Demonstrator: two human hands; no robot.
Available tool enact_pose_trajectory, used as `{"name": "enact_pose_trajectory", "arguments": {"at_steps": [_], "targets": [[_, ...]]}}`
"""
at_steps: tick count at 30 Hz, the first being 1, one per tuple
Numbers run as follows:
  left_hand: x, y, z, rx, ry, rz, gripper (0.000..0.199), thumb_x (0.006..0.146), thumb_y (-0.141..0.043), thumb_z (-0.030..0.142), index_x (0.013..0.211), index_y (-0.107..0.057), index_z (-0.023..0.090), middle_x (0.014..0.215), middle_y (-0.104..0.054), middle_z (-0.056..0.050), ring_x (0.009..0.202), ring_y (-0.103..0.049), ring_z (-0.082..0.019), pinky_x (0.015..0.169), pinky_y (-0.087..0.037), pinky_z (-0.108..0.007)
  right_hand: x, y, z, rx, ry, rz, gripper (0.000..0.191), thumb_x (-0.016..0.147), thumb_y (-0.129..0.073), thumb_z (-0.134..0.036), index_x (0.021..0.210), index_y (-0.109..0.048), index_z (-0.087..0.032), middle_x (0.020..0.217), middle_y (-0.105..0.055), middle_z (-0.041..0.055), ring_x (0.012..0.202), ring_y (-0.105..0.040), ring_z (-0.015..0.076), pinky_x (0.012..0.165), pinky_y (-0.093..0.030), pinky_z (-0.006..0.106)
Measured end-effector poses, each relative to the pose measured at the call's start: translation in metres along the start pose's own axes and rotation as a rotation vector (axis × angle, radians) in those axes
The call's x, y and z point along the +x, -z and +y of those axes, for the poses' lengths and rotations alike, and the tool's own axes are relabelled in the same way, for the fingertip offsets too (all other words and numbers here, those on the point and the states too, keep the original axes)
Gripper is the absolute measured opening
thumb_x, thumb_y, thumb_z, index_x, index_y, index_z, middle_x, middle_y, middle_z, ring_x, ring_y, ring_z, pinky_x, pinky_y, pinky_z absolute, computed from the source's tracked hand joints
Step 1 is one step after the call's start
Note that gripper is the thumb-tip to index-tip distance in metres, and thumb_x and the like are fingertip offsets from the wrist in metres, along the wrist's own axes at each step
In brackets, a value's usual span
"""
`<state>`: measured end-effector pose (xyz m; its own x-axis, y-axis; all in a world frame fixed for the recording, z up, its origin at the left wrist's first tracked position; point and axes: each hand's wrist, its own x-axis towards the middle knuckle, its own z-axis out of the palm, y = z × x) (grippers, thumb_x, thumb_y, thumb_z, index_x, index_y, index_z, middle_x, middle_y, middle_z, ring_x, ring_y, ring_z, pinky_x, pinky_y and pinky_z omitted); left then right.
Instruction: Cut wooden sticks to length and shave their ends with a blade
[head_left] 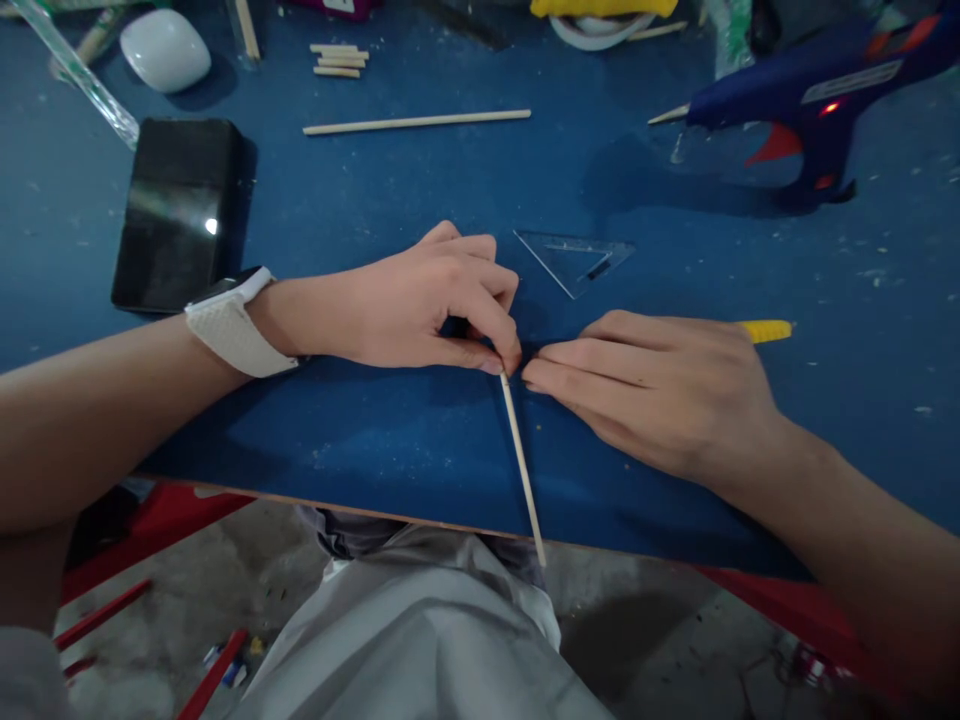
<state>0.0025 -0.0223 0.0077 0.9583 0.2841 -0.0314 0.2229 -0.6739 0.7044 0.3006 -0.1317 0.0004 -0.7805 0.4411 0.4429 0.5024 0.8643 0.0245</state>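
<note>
Both hands meeting at the middle of the blue worktop [360,450]. Left hand [420,305], wrist in a white watch [236,320], closed with thumb and forefinger pinched on the top end of a thin wooden stick [523,470]. Right hand [660,385] lying flat beside it, fingertips [536,375] pressed together right at the same end of the stick, a yellow-ended tool [765,330] showing past the knuckles; cannot tell how that tool is gripped. Stick running from the pinch down toward the body, its lower end hanging over the worktop's near edge above a grey lap. Just beyond the hands, a clear plastic set square [574,260] lying flat. Farther left, a black phone [176,210] face up. Farther back, a longer stick [416,122] lying crosswise, then a small pile of short cut sticks [339,60] and a white rounded object [165,48]. Far right, a blue glue gun [817,95] propped on its stand, nozzle pointing left.
</note>
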Motion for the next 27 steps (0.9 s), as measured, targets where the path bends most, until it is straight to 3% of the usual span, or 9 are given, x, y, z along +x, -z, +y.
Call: {"name": "enact_pose_trajectory", "arguments": {"at_steps": [12,16,27], "targets": [[0.0001,0.0011,-0.0024,0.000,-0.020,-0.017,0.038,0.133,-0.070,0.047,0.119,-0.103,0.036,0.106,-0.079,-0.003,0.111,-0.058,-0.025,0.108,-0.030,-0.050,-0.0054,0.0056,0.0037,-0.012,0.045,-0.054,0.016,0.121,-0.083,-0.009,0.127,-0.091,-0.022,0.117,-0.098,0.0003,0.091,-0.084,0.0172,0.072,-0.065,0.032],[0.0000,-0.0017,-0.0065,-0.005,-0.032,0.029,0.031,0.129,-0.074,0.051,0.118,-0.100,0.039,0.102,-0.083,-0.002,0.108,-0.063,-0.027,0.108,-0.034,-0.049,-0.0053,0.0044,0.0034,0.014,0.035,0.004,0.014,0.119,-0.086,-0.008,0.125,-0.089,-0.021,0.114,-0.097,0.0002,0.090,-0.085,0.0167,0.074,-0.067,0.031],[0.0003,0.0004,-0.0072,-0.077,-0.034,0.026,0.032,0.127,-0.074,0.057,0.111,-0.096,0.040,0.100,-0.085,0.000,0.107,-0.066,-0.027,0.113,-0.036,-0.050,-0.0061,0.0022,0.0063,0.051,0.008,0.011,0.022,0.117,-0.086,-0.008,0.133,-0.087,-0.022,0.114,-0.097,-0.0001,0.089,-0.080,0.0182,0.070,-0.058,0.034]]}}
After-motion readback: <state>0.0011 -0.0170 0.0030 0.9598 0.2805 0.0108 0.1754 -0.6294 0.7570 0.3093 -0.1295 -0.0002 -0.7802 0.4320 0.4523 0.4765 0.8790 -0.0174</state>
